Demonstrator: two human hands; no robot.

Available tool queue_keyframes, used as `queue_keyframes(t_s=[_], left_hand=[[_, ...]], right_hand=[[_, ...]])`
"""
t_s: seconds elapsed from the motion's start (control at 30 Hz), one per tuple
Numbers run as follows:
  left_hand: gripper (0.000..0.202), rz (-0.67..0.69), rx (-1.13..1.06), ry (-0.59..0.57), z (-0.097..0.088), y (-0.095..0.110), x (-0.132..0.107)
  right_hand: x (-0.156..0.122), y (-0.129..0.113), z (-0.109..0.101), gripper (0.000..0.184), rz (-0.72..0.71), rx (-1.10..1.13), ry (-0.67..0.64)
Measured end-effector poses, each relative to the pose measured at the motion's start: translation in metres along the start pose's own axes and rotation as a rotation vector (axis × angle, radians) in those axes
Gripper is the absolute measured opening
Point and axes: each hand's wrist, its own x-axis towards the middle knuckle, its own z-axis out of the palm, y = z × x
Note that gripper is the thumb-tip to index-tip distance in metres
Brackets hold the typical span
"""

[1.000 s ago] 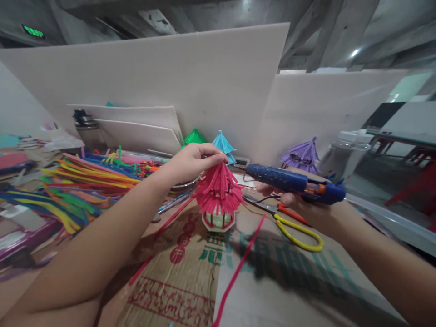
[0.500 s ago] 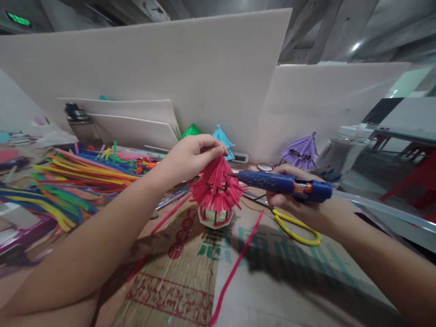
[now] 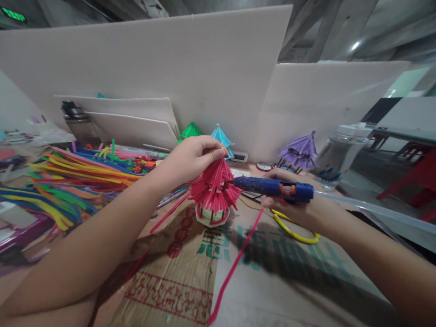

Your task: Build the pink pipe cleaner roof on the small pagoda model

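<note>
A small red model pavilion (image 3: 214,188) with a two-tiered roof of pipe cleaners stands on the cardboard, on a pale many-sided base. My left hand (image 3: 200,156) pinches the peak of its roof from above. In my right hand (image 3: 286,188) is a blue hot glue gun (image 3: 269,187), held level with its nozzle pointing left at the roof, between the upper and lower tiers. Whether the tip touches the roof I cannot tell. A clear glue stick (image 3: 371,206) sticks out behind the gun. Under my right hand lie yellow-handled scissors (image 3: 296,231), partly covered.
Loose pipe cleaners (image 3: 78,177) in many colours are heaped at left. One red pipe cleaner (image 3: 235,268) lies on the cardboard (image 3: 170,281). Green (image 3: 190,131), light blue (image 3: 221,136) and purple (image 3: 299,152) pipe-cleaner roofs stand behind, near a clear jar (image 3: 340,154) and white boards (image 3: 153,77).
The glue gun and my right hand have shifted slightly left, bringing the nozzle farther in at the roof. My left hand keeps its pinch on the peak.
</note>
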Motion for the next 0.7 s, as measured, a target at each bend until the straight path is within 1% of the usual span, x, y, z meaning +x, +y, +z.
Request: queue_keyframes(t_s=[0.1,0.23,0.37,0.53,0.7], left_hand=[[0.029,0.004,0.003,0.005,-0.0001,0.0002,0.0001],[0.030,-0.001,0.003,-0.004,0.0003,0.0006,-0.0005],[0.032,-0.008,0.006,-0.009,0.0007,0.0011,-0.0006],[0.031,-0.007,0.008,-0.015,0.0002,0.0021,-0.0006],[0.032,-0.022,-0.008,-0.017,-0.0012,0.0027,-0.0012]], right_hand=[[0.0001,0.0009,0.0009,0.040,0.017,-0.049,0.013],[-0.0014,0.0044,0.0013,0.040,0.026,-0.116,-0.023],[-0.0036,0.0015,0.0007,0.042,0.004,-0.130,-0.025],[-0.0041,-0.0001,0.0002,0.045,0.019,-0.152,-0.009],[-0.0032,0.0008,0.0000,0.041,-0.012,-0.146,-0.019]])
